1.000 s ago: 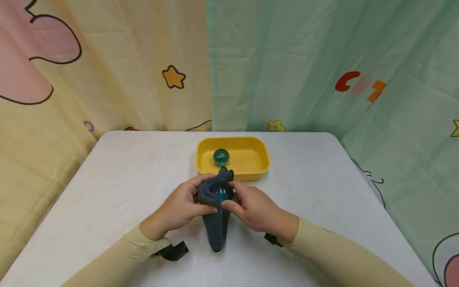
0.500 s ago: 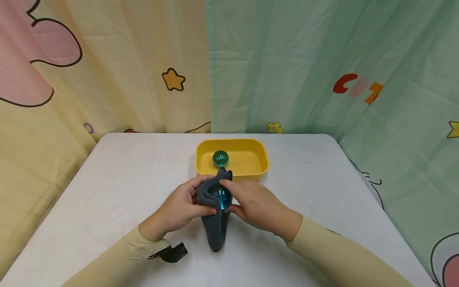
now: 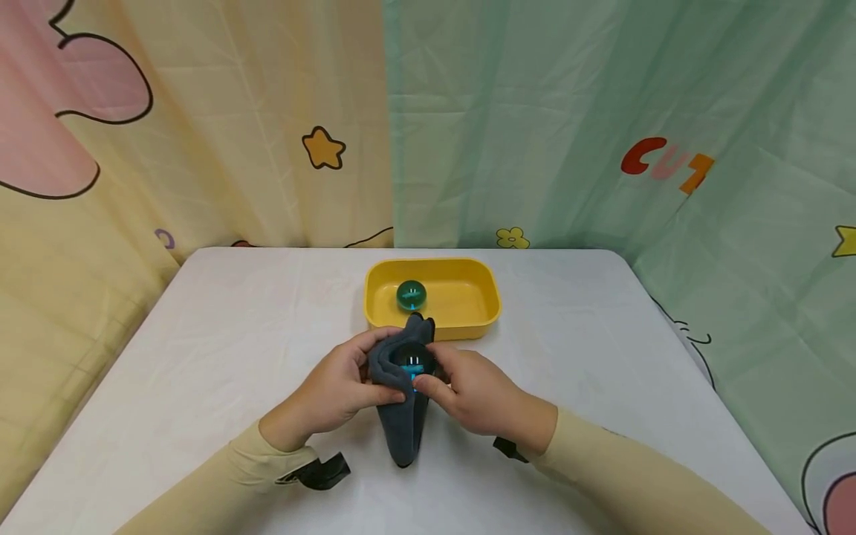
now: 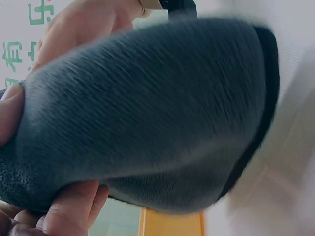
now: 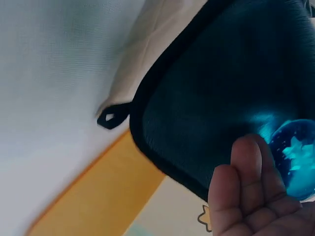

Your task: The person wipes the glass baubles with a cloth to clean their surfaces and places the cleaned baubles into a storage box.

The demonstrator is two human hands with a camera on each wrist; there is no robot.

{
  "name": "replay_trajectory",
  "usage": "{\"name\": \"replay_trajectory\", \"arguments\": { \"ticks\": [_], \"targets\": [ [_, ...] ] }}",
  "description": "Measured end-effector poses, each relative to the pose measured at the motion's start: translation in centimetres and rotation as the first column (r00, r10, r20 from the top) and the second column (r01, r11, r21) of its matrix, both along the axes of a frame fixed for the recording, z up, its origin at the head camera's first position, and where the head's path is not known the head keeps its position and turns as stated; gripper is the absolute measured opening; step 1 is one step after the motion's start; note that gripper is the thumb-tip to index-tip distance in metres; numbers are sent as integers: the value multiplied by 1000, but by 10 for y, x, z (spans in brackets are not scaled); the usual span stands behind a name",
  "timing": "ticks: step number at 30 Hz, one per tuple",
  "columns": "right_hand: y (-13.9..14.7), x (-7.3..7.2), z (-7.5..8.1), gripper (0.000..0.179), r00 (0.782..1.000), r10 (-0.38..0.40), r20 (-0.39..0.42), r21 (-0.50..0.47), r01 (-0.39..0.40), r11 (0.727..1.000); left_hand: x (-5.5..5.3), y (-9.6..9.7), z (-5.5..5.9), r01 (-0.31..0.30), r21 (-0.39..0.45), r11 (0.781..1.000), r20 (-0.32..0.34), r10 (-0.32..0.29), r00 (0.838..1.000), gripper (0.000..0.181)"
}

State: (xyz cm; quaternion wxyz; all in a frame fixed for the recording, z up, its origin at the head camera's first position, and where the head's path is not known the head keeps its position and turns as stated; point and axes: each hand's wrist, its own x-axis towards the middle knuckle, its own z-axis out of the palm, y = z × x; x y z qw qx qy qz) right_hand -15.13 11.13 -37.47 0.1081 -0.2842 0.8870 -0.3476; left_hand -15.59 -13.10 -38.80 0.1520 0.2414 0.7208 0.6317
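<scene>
My left hand [image 3: 334,388] grips a folded dark grey cloth [image 3: 403,427] with a black edge, thumb in front and fingers behind. Cupped against its fold is a clear blue ball [image 3: 412,358], which my right hand [image 3: 480,386] holds between thumb and fingers. Pale shapes show inside the ball [image 5: 298,156] in the right wrist view, beside the fingers. There the cloth [image 5: 216,83] spreads behind the ball, with a small loop at its corner. Cloth fills most of the left wrist view, hiding the ball there.
Just beyond the hands, a yellow tray [image 3: 468,331] stands on the white table [image 3: 568,319]. A green-blue clear ball [image 3: 411,296] lies in its left half. Printed curtains [image 3: 508,126] hang behind the table and along its sides.
My right hand has turned on the ball, its thumb shifting up and its wrist rolling back to about the pose of a second ago. The left hand and cloth have stayed nearly still.
</scene>
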Motion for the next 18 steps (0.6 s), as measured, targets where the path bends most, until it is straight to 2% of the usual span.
{"name": "replay_trajectory", "arguments": {
  "ticks": [3, 5, 7, 10, 12, 13, 14, 15, 18],
  "targets": [
    [0, 2, 1, 63, 998, 33, -46, 31, -31, 999, 0, -1, 0, -15, 3, 1000, -11, 15, 1000, 76],
    [1, 3, 3, 73, 992, 64, -109, 71, -56, 996, -1, -1, 0, -23, 13, 1000, -14, 23, 1000, 76],
    [2, 3, 3, 77, 975, 95, -201, 127, -70, 989, -1, -2, 1, -25, 27, 999, -6, 25, 1000, 75],
    [4, 1, 2, 74, 913, 146, -380, 213, -67, 975, -1, -2, 1, -14, 40, 999, 12, 13, 1000, 76],
    [5, 0, 2, 72, 872, 167, -460, 251, -53, 967, -1, -2, 1, -8, 31, 1000, 21, 7, 1000, 75],
    [6, -1, 1, 72, 858, 171, -484, 257, -48, 965, -1, -2, 1, -5, 25, 1000, 24, 4, 1000, 75],
    [6, -1, 1, 72, 865, 165, -474, 252, -46, 967, -1, -2, 1, -4, 14, 1000, 23, 4, 1000, 75],
    [6, -1, 2, 71, 887, 150, -437, 236, -48, 971, 0, -1, 0, -4, 3, 1000, 21, 4, 1000, 75],
    [6, -1, 1, 63, 972, 73, -225, 139, -42, 989, 0, 0, 0, -4, -18, 1000, 10, 4, 1000, 75]
  ]
}}
